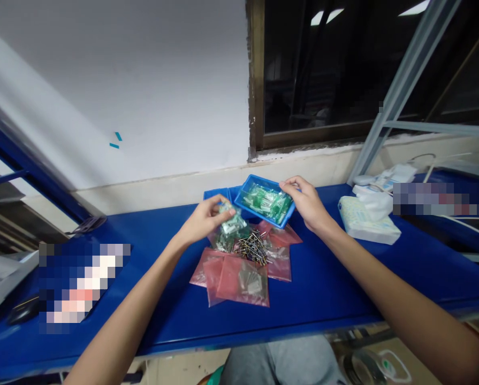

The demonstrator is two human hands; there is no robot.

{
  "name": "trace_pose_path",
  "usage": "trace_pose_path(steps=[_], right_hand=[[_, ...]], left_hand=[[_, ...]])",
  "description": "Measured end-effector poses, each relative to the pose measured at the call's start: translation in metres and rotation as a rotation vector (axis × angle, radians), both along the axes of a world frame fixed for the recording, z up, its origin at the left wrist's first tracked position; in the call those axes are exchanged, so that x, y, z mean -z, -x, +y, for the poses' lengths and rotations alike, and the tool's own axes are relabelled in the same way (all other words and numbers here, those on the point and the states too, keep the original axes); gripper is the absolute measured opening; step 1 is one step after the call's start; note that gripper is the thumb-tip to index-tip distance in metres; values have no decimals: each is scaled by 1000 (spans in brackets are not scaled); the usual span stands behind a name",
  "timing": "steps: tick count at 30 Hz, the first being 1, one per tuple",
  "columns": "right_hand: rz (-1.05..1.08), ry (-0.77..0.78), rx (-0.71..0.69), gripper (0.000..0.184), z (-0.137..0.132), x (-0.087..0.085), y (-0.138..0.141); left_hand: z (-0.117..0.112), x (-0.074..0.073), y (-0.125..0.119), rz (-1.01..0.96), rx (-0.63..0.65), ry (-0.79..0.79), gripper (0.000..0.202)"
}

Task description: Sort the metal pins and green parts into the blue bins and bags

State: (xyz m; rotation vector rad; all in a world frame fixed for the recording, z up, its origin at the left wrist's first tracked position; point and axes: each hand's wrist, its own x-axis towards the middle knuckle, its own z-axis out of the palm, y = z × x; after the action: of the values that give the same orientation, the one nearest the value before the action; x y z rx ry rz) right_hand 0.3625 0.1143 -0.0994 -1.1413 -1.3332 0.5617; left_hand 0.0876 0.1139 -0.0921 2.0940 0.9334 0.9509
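My left hand [211, 219] is closed on a small clear plastic bag [232, 222] with greenish contents, held over the pile on the table. My right hand [303, 200] grips the right end of a blue plastic bin [285, 220], which is tilted toward me. Inside it lie several green-tinted bags [263, 199]. Below the hands, a heap of thin metal pins [255, 247] rests among pink plastic bags [243, 280] holding small pale parts. Behind my left hand stands another blue bin [217, 193], partly covered by the hand and the held bin.
A tissue pack [367, 219] lies on the blue table [323, 289] at right, near a grey metal post [400, 80]. A black computer mouse [24, 310] is at far left. The wall [162, 107] and a dark window [323, 69] bound the table's back.
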Motion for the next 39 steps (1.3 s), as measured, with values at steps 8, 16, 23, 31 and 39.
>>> trace_pose_path(steps=[8, 16, 23, 31, 39], right_hand=[[-55, -76, 56, 25, 1, 0, -1], [-147, -84, -139, 22, -23, -5, 23], [-240, -136, -199, 19, -29, 2, 32], [-254, -140, -136, 17, -28, -3, 28], [-216, -85, -10, 20, -18, -10, 13]], left_hand=[[0, 17, -4, 404, -179, -490, 33], [-13, 1, -12, 323, -99, -799, 44], [-22, 9, -26, 437, 38, -753, 45], [-27, 8, -26, 449, 6, -771, 15], [-21, 19, -24, 208, -176, -799, 19]])
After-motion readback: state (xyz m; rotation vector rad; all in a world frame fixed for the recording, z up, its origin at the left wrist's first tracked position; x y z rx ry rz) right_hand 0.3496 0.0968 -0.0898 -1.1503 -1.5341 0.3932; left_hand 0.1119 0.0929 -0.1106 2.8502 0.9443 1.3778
